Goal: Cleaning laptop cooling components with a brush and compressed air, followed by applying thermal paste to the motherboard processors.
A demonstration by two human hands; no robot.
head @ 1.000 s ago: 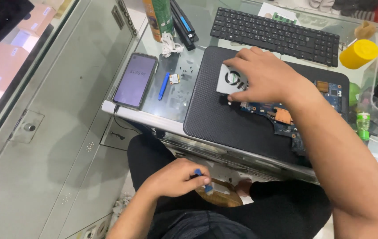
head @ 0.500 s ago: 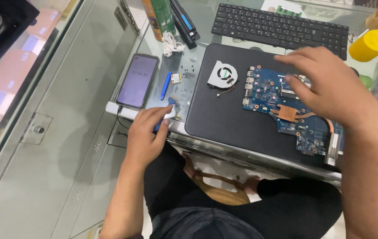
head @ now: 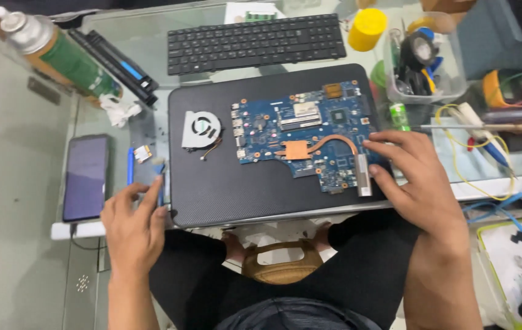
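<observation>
A glass-topped desk [head: 120, 55] is seen from above, crowded at the back with a black keyboard [head: 255, 43], a green spray can [head: 65, 58], a yellow cap [head: 367, 27] and a clear tub of tools [head: 423, 61]. Pale floor tiles are visible through and beside the glass at the left. A dark laptop shell [head: 242, 189] is laid flat in the middle, and on it a blue circuit board [head: 297, 137] with a copper heat pipe is resting, a small cooling fan [head: 200, 129] placed just beside it on the left.

The right hand [head: 417, 183] is spread loosely, fingertips pressed on the right edge of the board; nothing is gripped. The left hand [head: 132, 229] is laid at the desk's front edge, fingers touching a thin blue tool [head: 161, 183]; whether it is actually pinched cannot be told. A dark phone [head: 85, 177] is lying just left of it.

The cables and tools at the far right are cut off by the frame, and the small parts near a second blue tool are too tiny to be made out.
</observation>
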